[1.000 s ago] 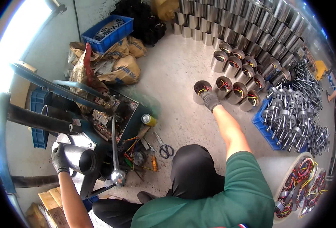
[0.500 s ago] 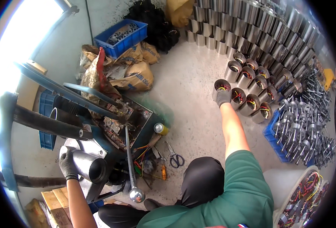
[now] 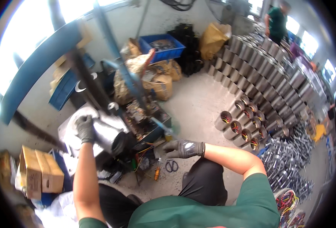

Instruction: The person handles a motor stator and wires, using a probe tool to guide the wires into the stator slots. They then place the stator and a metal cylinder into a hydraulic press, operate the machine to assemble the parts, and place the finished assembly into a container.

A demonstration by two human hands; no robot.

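Observation:
My gloved left hand (image 3: 85,129) grips the far end of a silver metal cylinder (image 3: 108,133), which lies tilted over the metal table of a blue lever press (image 3: 116,57). The cylinder's open, dark end points toward my knees. My gloved right hand (image 3: 184,149) hangs above my right knee, empty, its fingers apart and pointing left toward the press. Under it on the floor lie scissors with dark handles (image 3: 171,166) and an orange-handled screwdriver (image 3: 157,173). To the right stand several metal cylinders with coloured wires inside (image 3: 234,128).
Stacked metal cylinders (image 3: 247,68) rise along the right. Before them lies a heap of metal shafts (image 3: 287,155). A blue crate (image 3: 171,54) rests on brown sacks (image 3: 162,85) at the back. Cardboard boxes (image 3: 50,175) sit at the left. Another person (image 3: 277,21) stands far back.
My right hand has let go of a wire-filled cylinder on the floor and come back left, toward the press. My left hand stays on its cylinder. The view has tilted up.

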